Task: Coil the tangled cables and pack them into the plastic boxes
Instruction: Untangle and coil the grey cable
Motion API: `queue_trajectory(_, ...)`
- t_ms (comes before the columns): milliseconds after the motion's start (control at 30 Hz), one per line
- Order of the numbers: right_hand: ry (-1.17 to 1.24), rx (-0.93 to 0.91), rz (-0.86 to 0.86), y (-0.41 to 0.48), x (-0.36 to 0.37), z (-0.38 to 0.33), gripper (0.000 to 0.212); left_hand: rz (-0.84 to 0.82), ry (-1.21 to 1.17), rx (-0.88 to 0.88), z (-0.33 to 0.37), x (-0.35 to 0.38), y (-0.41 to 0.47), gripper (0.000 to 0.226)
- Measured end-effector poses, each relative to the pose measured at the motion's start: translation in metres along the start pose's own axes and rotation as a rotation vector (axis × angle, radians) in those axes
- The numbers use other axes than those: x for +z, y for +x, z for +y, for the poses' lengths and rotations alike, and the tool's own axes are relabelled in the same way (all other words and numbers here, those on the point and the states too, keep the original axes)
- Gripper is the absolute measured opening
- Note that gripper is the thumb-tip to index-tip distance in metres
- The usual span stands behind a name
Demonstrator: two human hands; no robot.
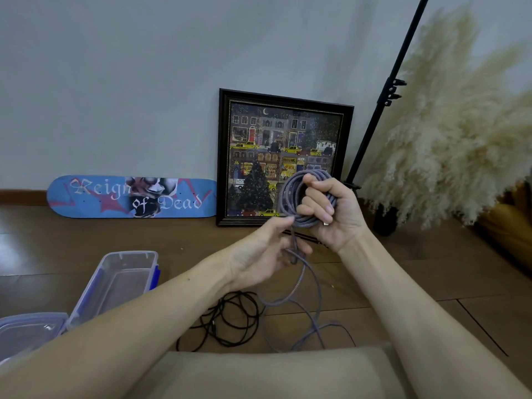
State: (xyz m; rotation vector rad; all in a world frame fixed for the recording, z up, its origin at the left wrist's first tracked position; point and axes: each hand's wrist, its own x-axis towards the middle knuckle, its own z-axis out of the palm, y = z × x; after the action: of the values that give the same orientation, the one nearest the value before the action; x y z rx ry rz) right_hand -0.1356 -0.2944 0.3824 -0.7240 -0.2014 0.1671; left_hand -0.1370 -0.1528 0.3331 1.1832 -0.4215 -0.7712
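My right hand (331, 211) grips a coil of grey-purple braided cable (290, 191), held up in front of the framed picture. Just below it my left hand (264, 254) pinches the loose strand of the same cable, which runs down in loops to the floor (311, 309). A tangled black cable (230, 318) lies on the floor under my left forearm. A clear plastic box (121, 277) with blue clips stands open at the left, and another clear box (26, 332) shows at the far left edge.
A blue skateboard deck (129, 197) and a framed picture (259, 139) lean against the wall. A black stand pole (383, 110) and pampas grass (460, 139) fill the right. A beige cushion (259, 375) lies at the bottom. The floor is wood (86, 240).
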Motion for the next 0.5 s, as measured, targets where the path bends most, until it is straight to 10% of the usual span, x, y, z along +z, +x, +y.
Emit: queue_trajectory(500,-0.333,0.022,0.214,0.009,-0.002,0.021,0.021,0.524,0.019,0.071,-0.005,0.011,0.014,0.030)
